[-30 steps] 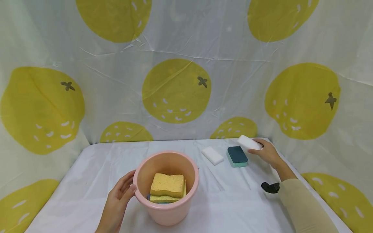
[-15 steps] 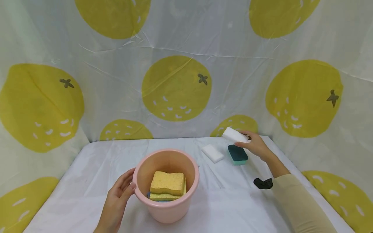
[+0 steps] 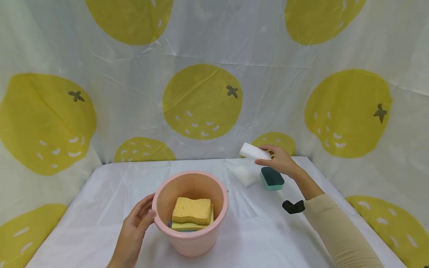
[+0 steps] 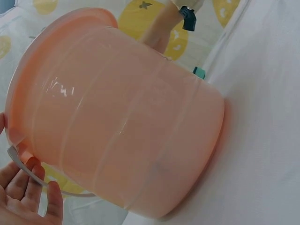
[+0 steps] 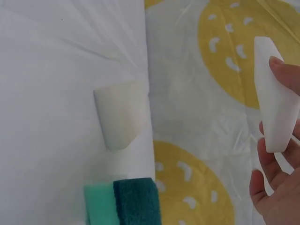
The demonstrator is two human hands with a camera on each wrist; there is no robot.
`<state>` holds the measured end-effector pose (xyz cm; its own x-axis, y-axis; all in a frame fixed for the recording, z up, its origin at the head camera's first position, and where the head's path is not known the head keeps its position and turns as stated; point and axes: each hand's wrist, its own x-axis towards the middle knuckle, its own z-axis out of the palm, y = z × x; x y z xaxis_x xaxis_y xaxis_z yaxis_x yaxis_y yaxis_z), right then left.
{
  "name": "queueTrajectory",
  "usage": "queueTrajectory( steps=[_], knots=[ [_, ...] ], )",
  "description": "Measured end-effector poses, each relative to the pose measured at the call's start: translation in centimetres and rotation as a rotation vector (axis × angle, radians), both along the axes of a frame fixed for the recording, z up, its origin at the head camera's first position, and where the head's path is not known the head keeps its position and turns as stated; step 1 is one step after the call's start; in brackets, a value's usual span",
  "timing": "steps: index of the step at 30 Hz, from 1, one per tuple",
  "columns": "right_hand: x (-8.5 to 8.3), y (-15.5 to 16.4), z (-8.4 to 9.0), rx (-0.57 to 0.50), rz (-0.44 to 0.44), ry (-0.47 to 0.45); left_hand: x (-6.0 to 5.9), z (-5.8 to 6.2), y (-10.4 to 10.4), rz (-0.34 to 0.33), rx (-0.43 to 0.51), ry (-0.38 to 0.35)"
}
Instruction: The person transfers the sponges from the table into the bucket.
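Observation:
A pink bucket (image 3: pixel 190 238) (image 4: pixel 122 136) stands on the white table and holds yellow sponges (image 3: pixel 192 211) stacked inside. My left hand (image 3: pixel 135 225) (image 4: pixel 28 194) rests against its left rim with straight fingers. My right hand (image 3: pixel 279 162) (image 5: pixel 276 187) is raised above the table's far right and pinches a white sponge block (image 3: pixel 253 151) (image 5: pixel 276 103). Below it lie a second white sponge block (image 3: pixel 244 175) (image 5: pixel 123 119) and a dark green and teal scrub sponge (image 3: pixel 272 178) (image 5: pixel 124 201).
White sheeting with large yellow fruit prints (image 3: pixel 202 102) walls the table (image 3: pixel 100 193) on the back and both sides. A black wrist camera mount (image 3: pixel 293 206) sits on my right forearm.
My right hand has lifted the white sponge block off the far right of the table and carried it up and left, towards the bucket. The left hand has stayed on the bucket.

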<state>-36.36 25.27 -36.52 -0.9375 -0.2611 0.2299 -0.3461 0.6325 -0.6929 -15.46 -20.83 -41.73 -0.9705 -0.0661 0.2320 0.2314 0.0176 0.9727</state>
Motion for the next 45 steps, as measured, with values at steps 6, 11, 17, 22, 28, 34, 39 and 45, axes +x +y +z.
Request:
queueTrajectory(
  steps=[6,11,17,22,28,34,39,45],
  knots=[
    [0.5,-1.4,0.8,0.021,0.037,0.040,0.1,0.0,0.1,-0.005,-0.003,-0.001],
    [1.3,-3.1,1.9,0.034,0.099,0.080,0.1,0.0,0.0,-0.007,-0.012,-0.010],
    [2.2,-5.5,3.3,0.045,0.203,0.144,0.0,0.0,-0.1,-0.001,-0.018,-0.010],
    [3.3,-7.3,4.2,0.053,0.283,0.182,-0.1,0.0,0.0,0.002,-0.018,-0.034],
    [4.0,-8.9,4.8,0.090,0.337,0.216,-0.1,0.0,0.0,0.009,-0.025,-0.045],
    [4.7,-10.2,5.0,0.117,0.386,0.222,-0.2,-0.2,0.0,0.004,-0.016,-0.043],
    [5.5,-11.6,5.4,0.130,0.460,0.221,-0.2,0.0,0.0,0.017,-0.021,-0.073],
    [6.3,-13.1,5.3,0.120,0.547,0.245,-0.1,0.1,0.1,0.020,-0.017,-0.082]
  ],
)
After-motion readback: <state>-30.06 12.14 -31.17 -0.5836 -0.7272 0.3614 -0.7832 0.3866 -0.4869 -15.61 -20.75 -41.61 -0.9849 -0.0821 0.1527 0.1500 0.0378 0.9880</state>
